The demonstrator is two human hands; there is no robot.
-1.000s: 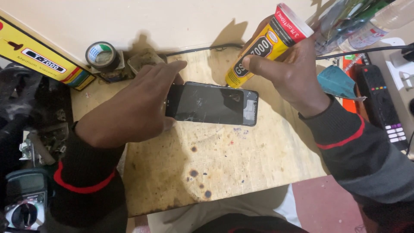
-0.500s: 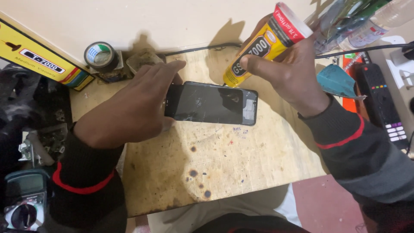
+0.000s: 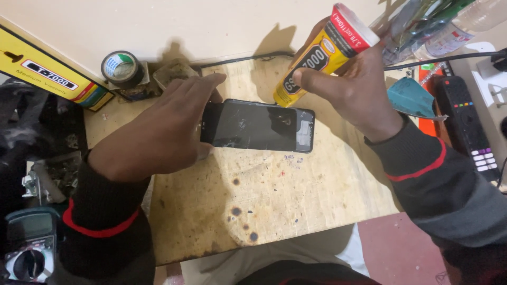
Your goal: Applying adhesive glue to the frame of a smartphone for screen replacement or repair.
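Two hands at work over a scuffed wooden worktop (image 3: 274,211). Containers first: the yellow glue tube (image 3: 322,55) w/ red cap end is tilted, nozzle down toward the top edge of the phone (image 3: 259,126); contents not visible, tube opaque. A clear plastic bottle (image 3: 465,24) lies at far right top, contents can't tell. A small grimy dish (image 3: 174,71) sits near the wall beside a tape roll (image 3: 120,66); what's in it is too blurred to tell. The right hand (image 3: 354,89) is clamped round the glue tube, thumb across its front, fingers behind. The left hand (image 3: 158,132) lies flat over the phone's left end, fingers curled on its edge, pinning it to the worktop. Phone is dark, glass up, lengthwise left to right, roughly centre of the worktop, between the two hands; tube tip sits just above its upper edge, touching or not can't tell. A yellow box (image 3: 47,71) lies along the wall at left, a multimeter (image 3: 29,248) at bottom left corner, a black remote (image 3: 470,124) at right, well apart from the phone. Both sleeves dark w/ red cuff stripe.
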